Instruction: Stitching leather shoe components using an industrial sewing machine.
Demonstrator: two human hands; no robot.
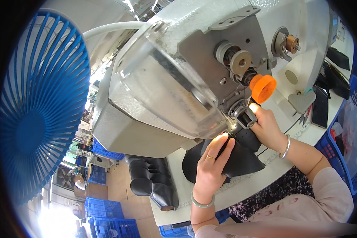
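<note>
A black leather-like piece (244, 160), perhaps a shoe upper, lies curved under the head of a light grey sewing machine (146, 95). Close to the needle area, my left hand (213, 160) grips it, its fingertips pressed together on the surface and the thumb hidden. My right hand (268, 127) closes around the upper part of the same piece, just right of the presser area; some of its fingers are out of sight. Above that hand sits an orange tension knob (263, 89). The machine hides the far edge of the piece.
Stacked black shoe uppers (151, 178) lie at the table's left edge. On the right are a dark phone (319, 107), small scissors (304, 117), more black pieces (337, 79) and a blue basket (337, 150) holding plastic bags. A blue fan (31, 127) stands far left.
</note>
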